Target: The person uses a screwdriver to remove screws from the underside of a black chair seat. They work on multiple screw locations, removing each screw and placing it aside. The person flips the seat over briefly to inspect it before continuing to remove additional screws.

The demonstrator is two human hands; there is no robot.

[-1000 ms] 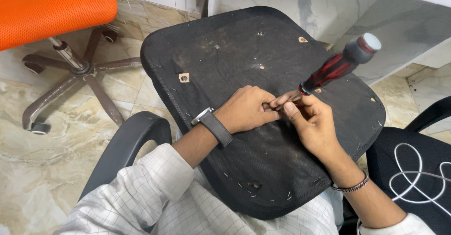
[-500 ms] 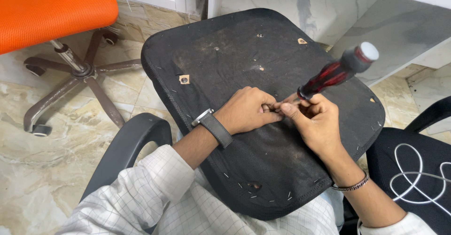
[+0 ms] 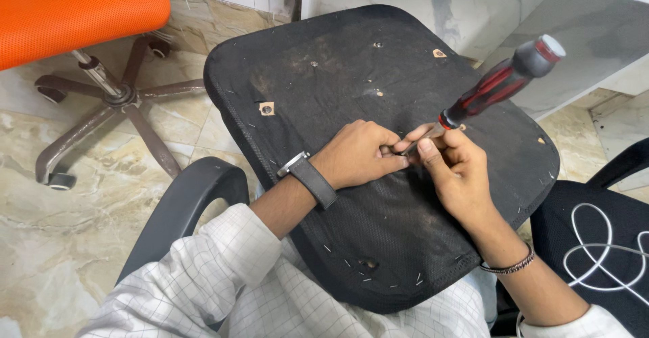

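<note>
1. The black seat pad (image 3: 378, 196) lies upside down across the person's lap, its underside cloth dusty, worn brown in patches near the far edge, with small staples scattered along the near and right rims.
2. A square cut-out with a bolt hole (image 3: 267, 109) sits left of the pad's middle; a smaller tan cut-out (image 3: 439, 53) lies toward the pad's far right corner.
3. The left hand (image 3: 358, 154) rests near the middle of the pad, its fingers curled shut and pinching something small at the cloth; what it is cannot be made out.
4. The right hand (image 3: 456, 169) meets the left just beside it, fingers closed around the metal shaft of a screwdriver (image 3: 497, 84) whose red-and-black handle slants up and away over the pad's right side.
5. A dark watch (image 3: 307, 178) circles the left wrist, a thin bracelet (image 3: 508, 268) the right.
6. Left of the pad the marble floor (image 3: 61, 243) is open as far as the orange chair (image 3: 74, 7) and its five-legged base (image 3: 115, 101).
7. A black armrest (image 3: 189, 203) curves under the pad's near-left edge.
8. Right of the pad, a white cable (image 3: 602, 257) loops on another black seat.
</note>
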